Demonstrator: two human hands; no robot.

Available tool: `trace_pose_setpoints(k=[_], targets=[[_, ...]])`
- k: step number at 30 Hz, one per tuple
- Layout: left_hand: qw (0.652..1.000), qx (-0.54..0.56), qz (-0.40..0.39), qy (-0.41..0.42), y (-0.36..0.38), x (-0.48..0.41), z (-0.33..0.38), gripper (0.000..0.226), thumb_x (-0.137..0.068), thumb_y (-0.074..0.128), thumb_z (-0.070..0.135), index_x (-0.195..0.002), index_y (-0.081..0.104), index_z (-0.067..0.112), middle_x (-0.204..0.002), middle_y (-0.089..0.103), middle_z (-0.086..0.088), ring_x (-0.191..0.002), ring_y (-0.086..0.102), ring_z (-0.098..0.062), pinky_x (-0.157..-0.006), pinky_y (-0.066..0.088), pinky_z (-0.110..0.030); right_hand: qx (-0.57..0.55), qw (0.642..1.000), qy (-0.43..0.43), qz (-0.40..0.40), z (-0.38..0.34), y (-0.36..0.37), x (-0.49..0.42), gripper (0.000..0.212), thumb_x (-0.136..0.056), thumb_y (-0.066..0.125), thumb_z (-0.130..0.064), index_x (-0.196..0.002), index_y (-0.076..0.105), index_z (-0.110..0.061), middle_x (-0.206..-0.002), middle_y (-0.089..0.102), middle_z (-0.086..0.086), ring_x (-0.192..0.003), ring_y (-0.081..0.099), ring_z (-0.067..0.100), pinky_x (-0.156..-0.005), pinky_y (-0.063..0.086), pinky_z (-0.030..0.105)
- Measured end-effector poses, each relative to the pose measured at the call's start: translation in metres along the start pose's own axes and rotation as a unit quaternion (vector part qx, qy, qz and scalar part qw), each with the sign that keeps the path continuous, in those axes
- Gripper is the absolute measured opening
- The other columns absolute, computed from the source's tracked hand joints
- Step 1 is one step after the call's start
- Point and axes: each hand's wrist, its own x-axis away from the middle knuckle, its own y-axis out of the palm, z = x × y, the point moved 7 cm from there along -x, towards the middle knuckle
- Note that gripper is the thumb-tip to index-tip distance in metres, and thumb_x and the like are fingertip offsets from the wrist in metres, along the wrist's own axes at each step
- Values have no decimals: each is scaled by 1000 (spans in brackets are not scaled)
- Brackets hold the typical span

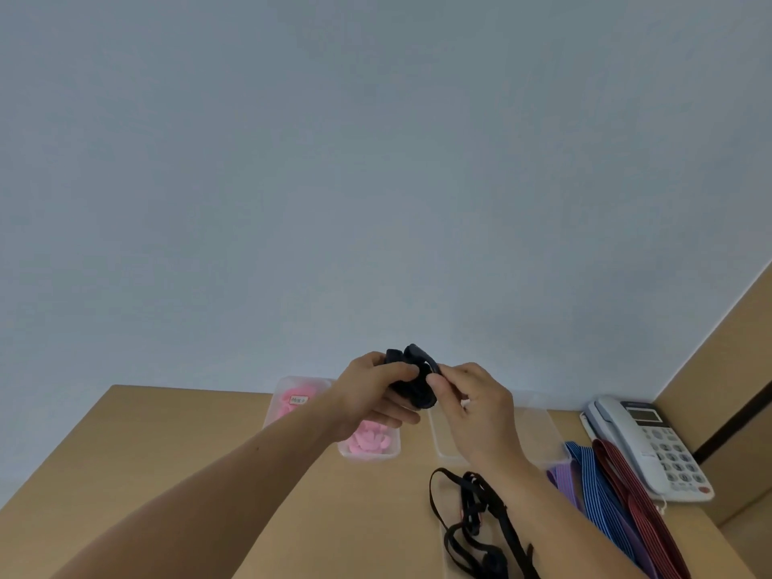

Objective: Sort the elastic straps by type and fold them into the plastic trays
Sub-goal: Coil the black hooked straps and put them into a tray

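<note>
Both my hands work a black elastic strap (pixel 411 369) into a tight bundle, held in the air above the far edge of the table (pixel 209 432). My left hand (pixel 376 386) wraps its fingers around the bundle from the side. My right hand (pixel 476 407) pinches the strap's other side between thumb and fingers.

Below my left hand, along the far edge, a plastic tray (pixel 346 451) already holds folded pink straps (pixel 369 440) and carries a small label (pixel 298 399) I cannot read. Just to its right, partly hidden by my right hand, sits a clear tray (pixel 445 440) in which I see no straps.

The job looks to be in its early half: the pink kind appears sorted, and the black is under way. Loose black straps (pixel 472 507) lie tangled toward the near edge. Beside them, toward the right edge, a purple strap (pixel 564 480), a blue striped strap (pixel 597 495) and a red striped strap (pixel 635 495) lie unfolded. A telephone (pixel 651 440) occupies the far right corner.
</note>
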Motion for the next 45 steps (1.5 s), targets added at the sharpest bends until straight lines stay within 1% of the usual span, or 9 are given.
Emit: trace_pose_setpoints(k=[4, 8, 14, 18, 22, 25, 32, 39, 45], targets=[[1000, -5, 9, -12, 9, -15, -12, 29, -91, 62, 27, -111, 59, 5, -92, 75, -19, -85, 74, -36, -83, 57, -44, 68, 997, 16, -20, 16, 1, 9, 13, -90, 62, -26, -100, 71, -25, -77, 56, -10, -63, 49, 2, -58, 42, 19], [999, 16, 12, -28, 32, -36, -21, 29, -94, 57, 28, -105, 66, 3, -93, 75, -21, -87, 74, -34, -80, 56, -40, 45, 995, 78, -46, 50, 10, 7, 16, -91, 61, -25, -104, 65, -18, -103, 64, -5, -88, 63, 13, -73, 54, 33], [997, -26, 1, -77, 63, -69, -27, 38, -98, 50, 37, -112, 65, 5, -99, 74, -20, -91, 73, -36, -79, 54, -41, -63, 973, 199, -103, 111, 1, -9, 8, -89, 68, -17, -89, 65, -24, -77, 71, -6, -71, 67, 11, -69, 54, 28], [986, -161, 23, -48, 62, -98, -24, 52, -95, 56, 47, -140, 46, 22, -123, 66, -3, -101, 69, -23, -80, 54, -33, -175, 931, 290, -134, 165, -5, -21, 12, -85, 71, -9, -86, 67, -20, -78, 75, -2, -63, 70, 20, -68, 59, 35], [915, -401, 10, 39, 69, -122, -29, 76, -85, 70, 35, -148, 27, 45, -147, 42, 12, -131, 44, -9, -105, 42, -30, -195, 900, 338, -194, 215, 5, -20, 9, -82, 72, -5, -87, 69, -11, -82, 75, 8, -67, 72, 30, -68, 60, 44], [831, -550, -50, 65, 91, -138, -43, 73, -84, 68, 31, -148, 32, 36, -144, 47, 11, -130, 42, -11, -106, 36, -29, -191, 882, 348, -254, 240, 23, -16, 10, -82, 74, -6, -88, 69, -12, -79, 76, 3, -66, 73, 26, -70, 60, 45], [890, -450, -65, 15, 91, -179, -86, 76, -82, 73, 29, -147, 33, 33, -129, 59, 9, -115, 56, -14, -100, 46, -33, -211, 849, 363, -320, 270, 51, -13, 13, -86, 72, -9, -98, 68, -12, -80, 75, 3, -63, 71, 18, -69, 59, 39], [852, -517, -84, 20, 84, -214, -117, 65, -81, 69, 37, -140, 40, 37, -121, 64, 9, -106, 59, -15, -90, 48, -33, 59, 907, 106, -404, 262, 73, -16, 57, -84, 61, -39, -139, 44, -34, -134, 46, -16, -120, 44, 6, -96, 36, 18], [736, -667, -80, 87, 91, -235, -128, 64, -84, 63, 51, -138, 44, 25, -125, 58, -2, -121, 45, -21, -107, 28, -35, 228, 890, 13, -395, 276, 85, -8, 61, -78, 63, -53, -132, 50, -27, -127, 56, -12, -117, 46, 14, -96, 38, 28]])
